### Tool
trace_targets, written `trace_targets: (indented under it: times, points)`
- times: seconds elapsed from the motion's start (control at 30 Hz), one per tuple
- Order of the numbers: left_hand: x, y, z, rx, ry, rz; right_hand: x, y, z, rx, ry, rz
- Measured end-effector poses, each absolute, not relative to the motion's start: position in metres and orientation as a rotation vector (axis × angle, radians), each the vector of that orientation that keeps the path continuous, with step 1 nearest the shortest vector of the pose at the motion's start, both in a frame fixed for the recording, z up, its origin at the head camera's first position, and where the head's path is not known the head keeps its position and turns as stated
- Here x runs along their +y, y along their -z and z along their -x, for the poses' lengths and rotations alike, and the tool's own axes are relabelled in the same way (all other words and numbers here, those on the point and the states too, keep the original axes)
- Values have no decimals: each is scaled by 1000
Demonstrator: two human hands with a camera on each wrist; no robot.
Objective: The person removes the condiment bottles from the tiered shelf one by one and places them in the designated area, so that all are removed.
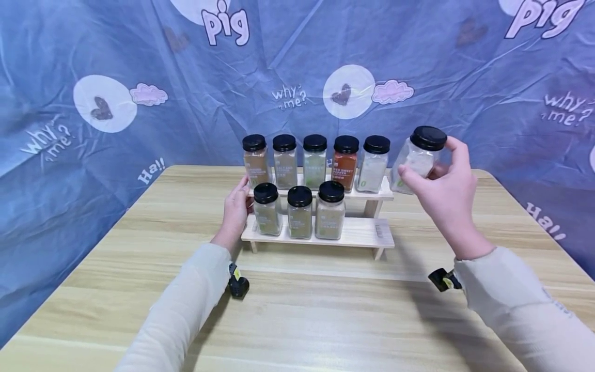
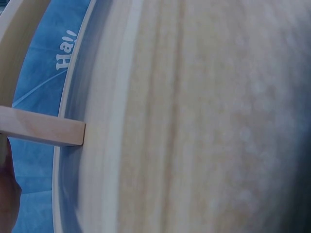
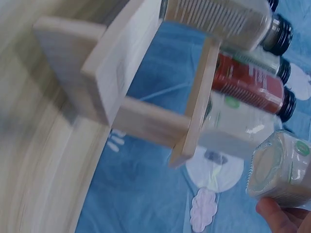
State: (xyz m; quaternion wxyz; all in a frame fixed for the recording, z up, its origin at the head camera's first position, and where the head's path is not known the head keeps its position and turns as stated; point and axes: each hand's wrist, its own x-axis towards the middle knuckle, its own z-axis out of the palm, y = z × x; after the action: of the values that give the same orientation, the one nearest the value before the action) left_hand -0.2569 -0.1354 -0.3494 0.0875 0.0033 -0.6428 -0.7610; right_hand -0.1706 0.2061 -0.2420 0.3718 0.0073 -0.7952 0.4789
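Note:
My right hand [image 1: 448, 194] grips a clear spice jar [image 1: 416, 157] with white contents and a black lid, tilted beside the right end of the wooden two-step rack [image 1: 362, 230]. In the right wrist view the held jar [image 3: 279, 167] shows its glass base, with fingertips against it. My left hand [image 1: 237, 206] is at the rack's left side, its fingers partly hidden behind the jars. The upper step carries several black-lidded jars, among them a red sweet pepper jar [image 1: 344, 164] and a white-filled jar [image 1: 373, 164]. Three jars, one a rightmost brownish jar [image 1: 330, 212], stand on the lower step.
The rack stands on a light wood-grain table [image 1: 316, 310]. Behind it hangs a blue printed cloth [image 1: 260, 67]. Wrist cameras sit at both cuffs, such as the left camera [image 1: 238, 284]. A rack leg [image 2: 43, 126] shows in the left wrist view.

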Motion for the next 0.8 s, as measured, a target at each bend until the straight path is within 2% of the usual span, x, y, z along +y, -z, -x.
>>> trace_targets:
  times: [0.27,0.8]
  points:
    - [-136,350,257,-1895,2275,0,220,243,183,-2075,-1187,25]
    - [-135,350,255,-1917,2245,16,246,273,218,-2219,-1037,119]
